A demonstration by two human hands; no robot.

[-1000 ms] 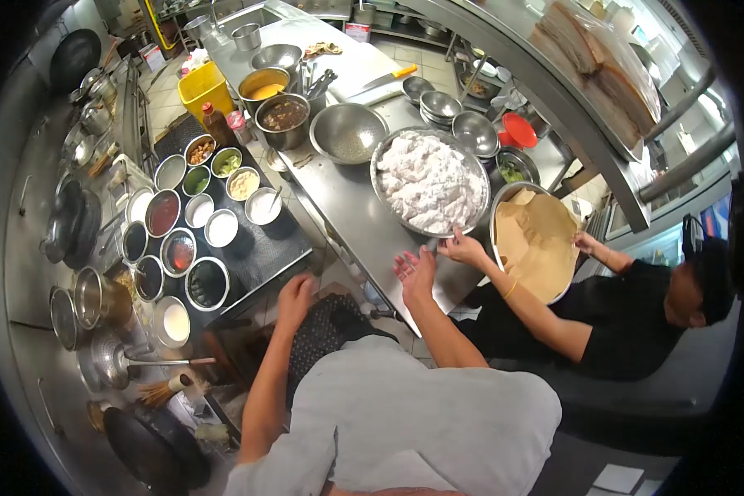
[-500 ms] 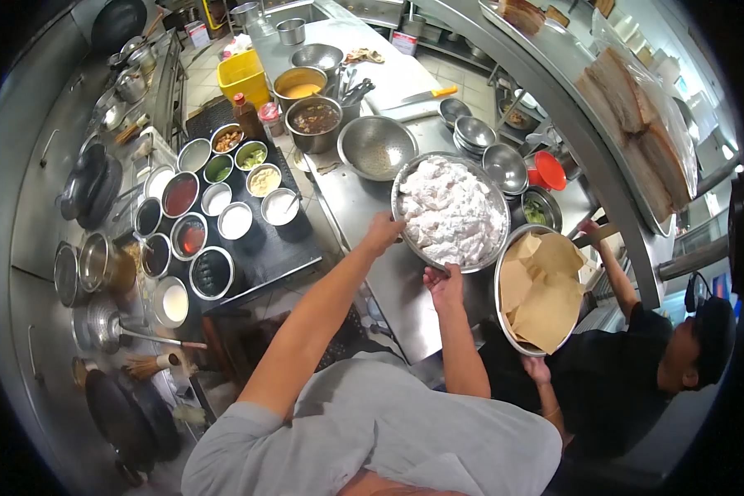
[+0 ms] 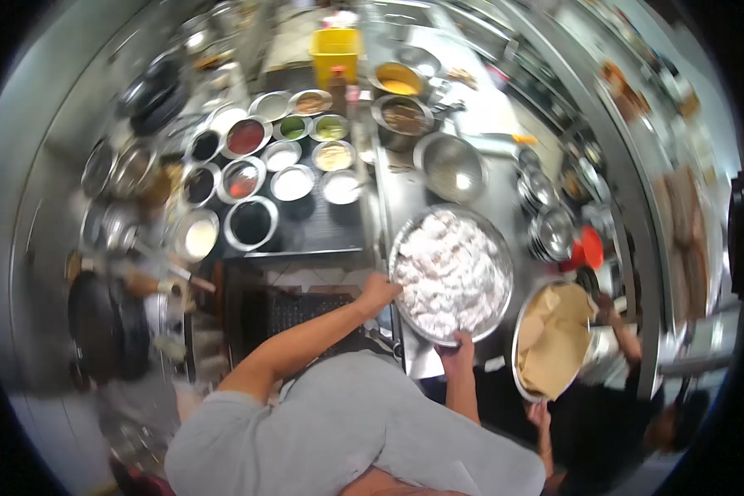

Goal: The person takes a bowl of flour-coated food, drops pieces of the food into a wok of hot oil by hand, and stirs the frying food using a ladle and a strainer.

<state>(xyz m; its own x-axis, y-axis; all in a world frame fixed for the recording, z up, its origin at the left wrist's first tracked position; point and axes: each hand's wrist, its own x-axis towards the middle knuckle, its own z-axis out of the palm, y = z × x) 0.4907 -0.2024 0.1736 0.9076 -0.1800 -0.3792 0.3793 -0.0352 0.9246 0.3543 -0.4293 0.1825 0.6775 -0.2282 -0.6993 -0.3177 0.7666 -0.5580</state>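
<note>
A wide metal bowl (image 3: pixel 508 285) holds a heap of white, flour-coated pieces (image 3: pixel 450 273). My left hand (image 3: pixel 379 293) grips the bowl's left rim, fingers closed on it. At the near rim, my right hand (image 3: pixel 457 351) holds the bowl from below, thumb over the edge and the other fingers mostly hidden. To the right, a co-worker's hands (image 3: pixel 539 413) hold a second bowl lined with brown paper (image 3: pixel 554 339). An empty perforated metal bowl (image 3: pixel 450 168) stands just beyond the white heap.
Several small containers of sauces and toppings stand on the dark counter (image 3: pixel 314 240) at left. Pots, a yellow bin (image 3: pixel 336 56) and a knife with an orange handle (image 3: pixel 522 139) are farther back. A red bowl (image 3: pixel 585 248) sits at right, below a metal shelf.
My hands came to the bowl of white pieces and took hold of its rim. The co-worker's near hand left that bowl for the paper-lined one. The view has turned.
</note>
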